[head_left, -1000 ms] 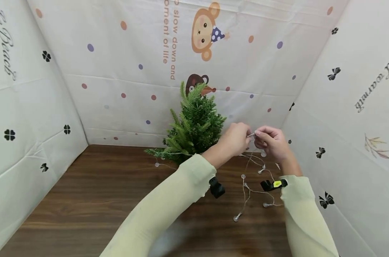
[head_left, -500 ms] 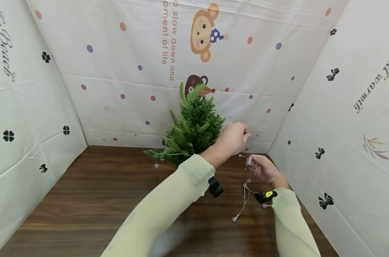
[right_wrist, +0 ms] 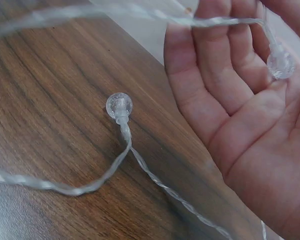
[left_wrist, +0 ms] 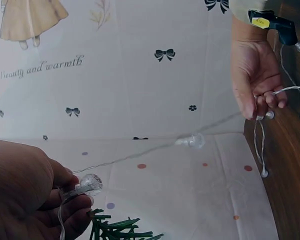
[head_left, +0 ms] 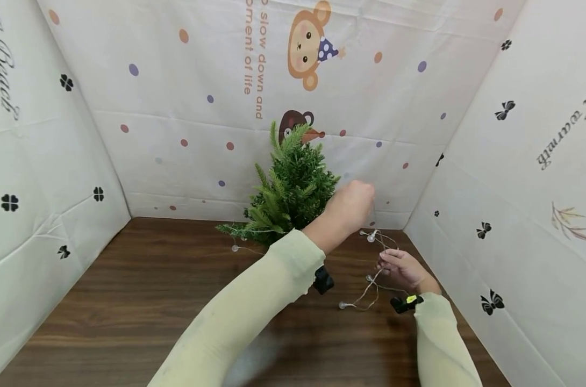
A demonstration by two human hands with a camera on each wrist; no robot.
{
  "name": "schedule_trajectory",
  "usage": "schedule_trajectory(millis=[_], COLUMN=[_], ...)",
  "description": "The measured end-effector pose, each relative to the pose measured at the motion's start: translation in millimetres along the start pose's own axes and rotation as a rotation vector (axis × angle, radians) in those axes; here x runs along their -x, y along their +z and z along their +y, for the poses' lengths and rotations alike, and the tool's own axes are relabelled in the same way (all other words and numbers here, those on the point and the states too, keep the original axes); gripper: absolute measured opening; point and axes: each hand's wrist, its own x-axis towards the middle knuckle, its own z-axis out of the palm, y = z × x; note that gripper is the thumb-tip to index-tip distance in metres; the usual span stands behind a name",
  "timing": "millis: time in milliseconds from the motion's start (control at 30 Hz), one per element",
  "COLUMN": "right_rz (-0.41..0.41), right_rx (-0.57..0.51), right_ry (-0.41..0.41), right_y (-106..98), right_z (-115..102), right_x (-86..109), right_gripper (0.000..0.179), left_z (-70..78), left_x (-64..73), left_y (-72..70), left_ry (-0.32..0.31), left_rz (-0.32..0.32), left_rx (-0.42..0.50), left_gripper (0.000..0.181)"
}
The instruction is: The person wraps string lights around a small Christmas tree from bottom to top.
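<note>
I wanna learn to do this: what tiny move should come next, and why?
Maybe the left hand should ease toward the green tree: it pinches the light string near the branches, and the string runs across to the right hand.

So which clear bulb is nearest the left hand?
The bulb at the fingers of the left hand, just above the green branch in the left wrist view; others there, like the mid-wire bulb, are clear of that hand.
</note>
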Motion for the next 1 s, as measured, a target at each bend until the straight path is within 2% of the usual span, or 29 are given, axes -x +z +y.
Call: schedule_trajectory(millis=[167, 233, 300, 400, 467, 500, 567, 600, 667, 767, 867, 1000], right_rz=[0.143, 0.134, 0.063, -0.134, -0.235, -0.27, -0.289, -0.27, -0.18, 0.028, 0.235, 0.412], right_rx=[-0.023, -0.066, -0.136, -0.238, -0.273, -0.284, -0.291, -0.275, -0.21, -0.004, 0.213, 0.421], right_ry=[0.118, 0.15, 0.169, 0.17, 0.154, 0.144, 0.129, 0.131, 0.132, 0.134, 0.107, 0.069], right_y=[-5.0, -9.8, -14.9, -21.7, -23.2, -23.8, -23.1, -20.6, -13.0, 7.2, 29.7, 54.8], right_z=[-1.5, -3.9, -8.3, -17.8, -26.6, -33.0, -48.1, -57.4, -78.3, -111.6, -142.8, -177.1], right_x=[5.3, 7.3, 8.9, 7.3, 3.7, 1.1, -5.1, -8.4, -16.4, -31.8, -51.5, -78.7], right_gripper=[0.036, 0.037, 0.044, 0.053, 0.056, 0.057, 0.055, 0.055, 0.052, 0.047, 0.038, 0.029], left_z=[-1.1, -0.9, -0.2, 2.4, 4.2, 5.6, 7.1, 7.4, 7.3, 5.9, 4.7, 2.9], left_x=[1.4, 2.2, 2.2, 1.7, 2.1, 2.5, 3.6, 4.2, 5.2, 6.3, 7.0, 7.3], left_y=[-3.3, -3.6, -3.4, -2.1, -0.4, 0.2, 2.3, 3.6, 6.5, 12.4, 17.1, 18.7], left_ry=[0.031, 0.043, 0.06, 0.081, 0.094, 0.093, 0.089, 0.09, 0.088, 0.093, 0.071, 0.027], left_rz=[-0.014, -0.023, -0.042, -0.086, -0.108, -0.119, -0.127, -0.126, -0.128, -0.125, -0.138, -0.14], left_rx=[-0.025, -0.046, -0.095, -0.177, -0.234, -0.255, -0.295, -0.314, -0.343, -0.387, -0.396, -0.386], left_gripper=[0.017, 0.018, 0.02, 0.021, 0.02, 0.019, 0.017, 0.016, 0.015, 0.015, 0.011, 0.012])
